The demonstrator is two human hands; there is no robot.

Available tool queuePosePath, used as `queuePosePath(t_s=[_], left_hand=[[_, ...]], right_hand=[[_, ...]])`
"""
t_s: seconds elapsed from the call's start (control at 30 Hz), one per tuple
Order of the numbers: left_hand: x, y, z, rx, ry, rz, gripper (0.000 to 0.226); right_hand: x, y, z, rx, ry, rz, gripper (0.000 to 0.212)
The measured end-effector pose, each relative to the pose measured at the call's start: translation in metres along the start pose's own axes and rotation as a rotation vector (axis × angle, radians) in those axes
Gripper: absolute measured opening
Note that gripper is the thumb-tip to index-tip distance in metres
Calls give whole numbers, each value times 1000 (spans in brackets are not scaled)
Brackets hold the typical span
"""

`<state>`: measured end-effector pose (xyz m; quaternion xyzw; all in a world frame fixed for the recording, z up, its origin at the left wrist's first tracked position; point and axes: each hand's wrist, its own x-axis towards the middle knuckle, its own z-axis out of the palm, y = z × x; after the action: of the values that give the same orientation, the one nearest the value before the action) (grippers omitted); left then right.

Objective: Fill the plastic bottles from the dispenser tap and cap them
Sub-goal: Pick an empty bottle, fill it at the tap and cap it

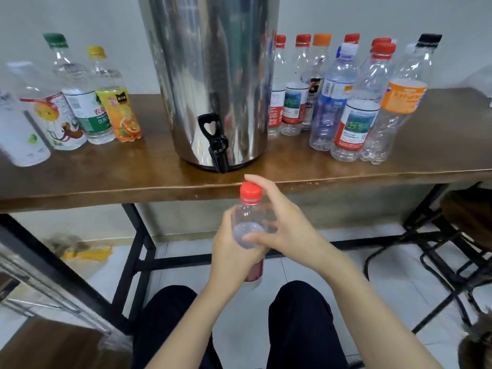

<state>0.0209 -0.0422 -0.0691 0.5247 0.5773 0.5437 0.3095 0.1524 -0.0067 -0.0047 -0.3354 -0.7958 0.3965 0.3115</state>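
**Capped bottle held below table edge, both hands engaged**

1. Task item. A clear plastic bottle is held upright at frame centre, in front of and below the front edge of the wooden table. A red cap sits on its neck. The cap lies just at 5 o'clock from the black tap, apart from it.

2. Left hand. The fingers wrap round the bottle body from the 9 o'clock side and grip it.

3. Right hand. The hand curls round the bottle's upper part from the 3 o'clock side. The thumb lies across the shoulder of the bottle. The index fingertip rises behind the cap; whether it presses the cap cannot be told.

4. Dispenser. The stainless steel dispenser stands on the table at 12 o'clock, its tap overhanging the table's front edge.

5. Other bottles. A capped group with green, yellow and white labels stands at 10 o'clock. A larger group, mostly red-capped, stands at 2 o'clock.

6. Surroundings. A black metal stool stands at 4 o'clock.
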Motion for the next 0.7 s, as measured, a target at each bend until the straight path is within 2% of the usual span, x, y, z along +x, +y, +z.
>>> queuePosePath(t_s=[0.13, 0.23, 0.33, 0.47, 0.57, 0.63, 0.7], left_hand=[[-8, -37, -13, 140, 13, -86, 74], [-12, -48, -18, 203, 34, -51, 71], [-11, -55, -21, 246, 51, -33, 70], [-7, -57, -29, 221, 39, -29, 71], [-6, -57, -32, 207, 21, -33, 74], [-6, -56, -31, 189, 20, -38, 72], [-5, -55, -30, 196, 15, -37, 70]], right_hand=[[7, 15, 19, -184, 68, 136, 49], [15, 15, 27, -333, 113, 183, 48], [20, 18, 34, -313, 99, 138, 42], [25, 16, 29, -285, -35, 60, 21], [29, 14, 19, -310, -157, 88, 47], [32, 12, 18, -330, -142, 128, 57], [34, 10, 19, -376, -66, 163, 54]])
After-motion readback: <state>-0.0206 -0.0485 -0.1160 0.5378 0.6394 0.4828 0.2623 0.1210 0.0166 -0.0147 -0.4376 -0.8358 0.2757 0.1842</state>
